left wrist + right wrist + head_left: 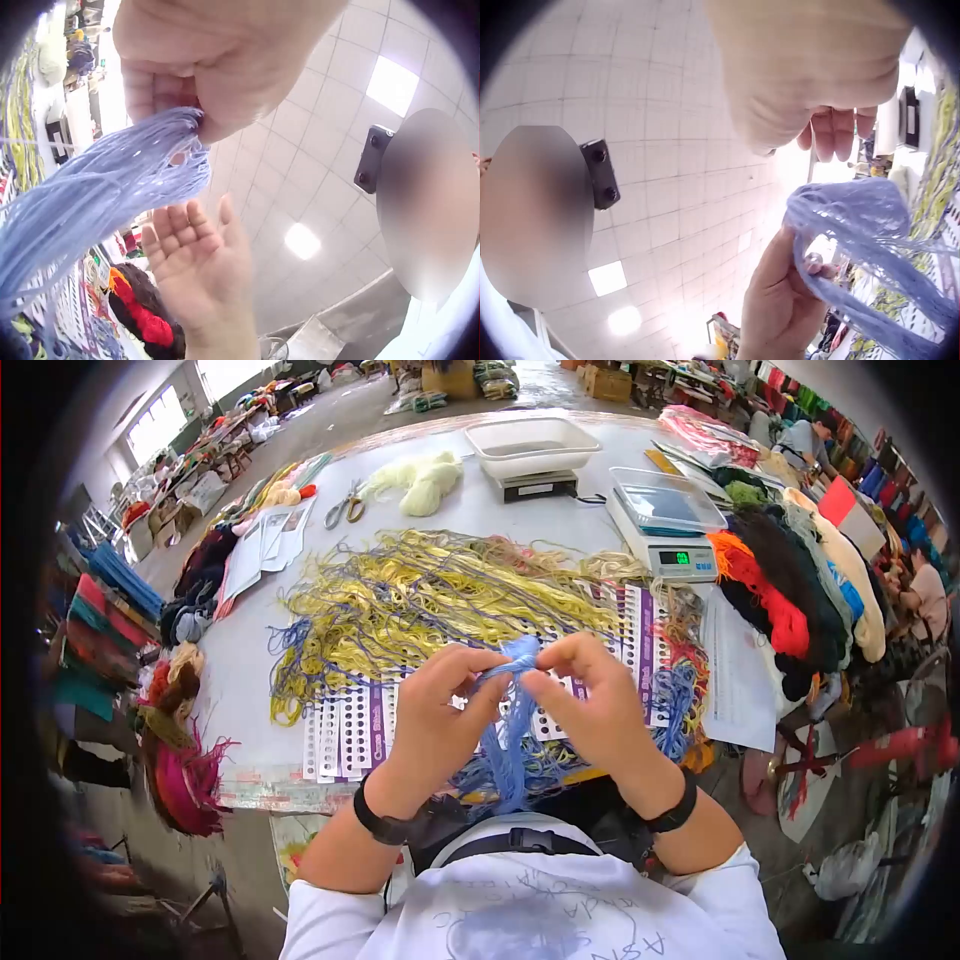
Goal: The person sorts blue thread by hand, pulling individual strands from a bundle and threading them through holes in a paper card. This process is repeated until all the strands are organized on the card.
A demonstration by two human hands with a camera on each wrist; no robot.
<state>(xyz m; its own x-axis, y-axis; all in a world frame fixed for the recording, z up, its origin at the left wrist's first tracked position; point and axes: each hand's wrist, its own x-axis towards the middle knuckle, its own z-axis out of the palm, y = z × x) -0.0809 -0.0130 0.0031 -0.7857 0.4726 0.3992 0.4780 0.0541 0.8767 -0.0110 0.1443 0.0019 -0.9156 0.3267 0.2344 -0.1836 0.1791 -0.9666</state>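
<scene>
A bundle of blue yarn [514, 735] hangs between the two hands in the head view, looped at its top. My left hand [440, 705] pinches it there with thumb and fingers; the left wrist view shows the yarn [97, 195] fanning down from that grip. My right hand [600, 710] is at the loop's other side, thumb and index fingertips close to it. In both wrist views the right hand [196, 259] has its fingers extended, apart from the strands. Whether a fingertip touches the yarn cannot be told.
Yellow and purple yarn [430, 595] covers hole-punched cards [350, 735] beneath the hands. Scissors [345, 508], a pale yellow skein [432, 485] and two scales, one with a lit display [677, 558], stand beyond. Coloured skeins [765, 595] line the right side.
</scene>
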